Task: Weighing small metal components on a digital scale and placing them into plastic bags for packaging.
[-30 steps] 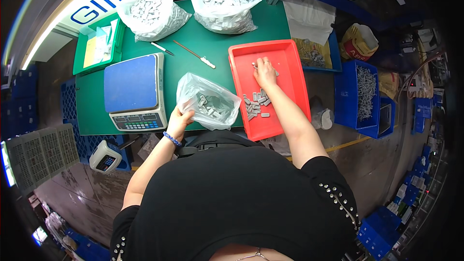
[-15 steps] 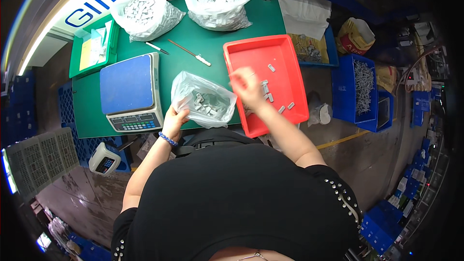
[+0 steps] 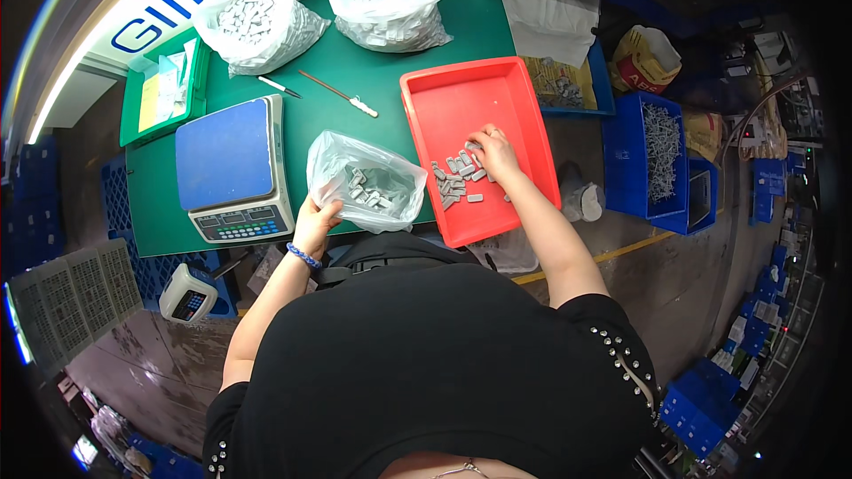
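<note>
A clear plastic bag lies at the table's front edge, its mouth spread toward the right. My left hand grips its lower left rim, thumb over the film. Several small grey metal pieces rest inside it. To the right is a shallow red tray with loose oblong grey pieces gathered in its left and lower half. Over the tray, my right hand points its closed fingertips down and left, pinching a grey piece of the same kind, partly hidden by the fingers.
A blue-topped scale stands left of the bag. Two filled plastic bags sit at the back of the green table, with a pen and a thin brown stick before them. A green bin is at the far left.
My right hand has moved right from the tray's left rim down to the grey pieces and closed its fingertips there. My left hand keeps its hold on the bag.
</note>
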`<action>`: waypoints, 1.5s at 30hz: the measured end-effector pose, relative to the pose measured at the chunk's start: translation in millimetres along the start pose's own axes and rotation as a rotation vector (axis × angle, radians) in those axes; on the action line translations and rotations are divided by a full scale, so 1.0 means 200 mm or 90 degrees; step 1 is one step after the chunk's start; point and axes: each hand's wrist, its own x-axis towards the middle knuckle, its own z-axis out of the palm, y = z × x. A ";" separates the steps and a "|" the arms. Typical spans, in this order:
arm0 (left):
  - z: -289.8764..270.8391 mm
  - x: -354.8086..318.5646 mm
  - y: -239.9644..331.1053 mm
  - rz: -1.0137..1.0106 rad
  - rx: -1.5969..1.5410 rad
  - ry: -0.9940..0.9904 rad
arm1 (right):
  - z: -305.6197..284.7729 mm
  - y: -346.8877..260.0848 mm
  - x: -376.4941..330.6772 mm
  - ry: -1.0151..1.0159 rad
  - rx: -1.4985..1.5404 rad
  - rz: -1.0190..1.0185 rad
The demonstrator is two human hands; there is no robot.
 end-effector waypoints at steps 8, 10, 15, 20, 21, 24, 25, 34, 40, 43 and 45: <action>-0.03 0.01 -0.02 -0.031 0.024 -0.027 | 0.01 -0.06 0.02 -0.053 -0.066 0.060; -0.03 0.01 -0.02 -0.029 0.016 -0.027 | 0.04 -0.05 0.02 -0.021 -0.088 0.048; -0.04 0.01 -0.03 -0.027 0.021 -0.025 | 0.08 0.00 0.01 0.026 -0.054 0.052; -0.05 0.01 -0.03 -0.023 0.016 -0.020 | -0.01 -0.17 0.08 0.075 0.366 0.279; -0.05 0.01 -0.03 -0.026 0.022 -0.027 | -0.03 -0.26 0.10 0.084 0.459 0.196; -0.04 0.00 -0.02 -0.031 0.025 -0.035 | -0.07 -0.60 0.07 0.029 0.574 0.006; -0.03 0.00 -0.02 -0.030 0.018 -0.035 | -0.07 -0.71 0.04 -0.018 0.593 -0.005; -0.04 0.00 -0.01 -0.034 0.020 -0.031 | -0.12 -0.41 -0.04 0.057 0.104 0.021; -0.05 0.01 -0.02 -0.031 0.021 -0.038 | -0.02 -0.12 -0.19 -0.035 -0.093 0.011; -0.04 0.01 -0.02 -0.033 0.026 -0.033 | 0.01 -0.10 -0.19 -0.032 -0.121 0.018; -0.04 0.01 -0.01 -0.034 0.032 -0.030 | 0.02 -0.09 -0.18 -0.020 -0.112 0.030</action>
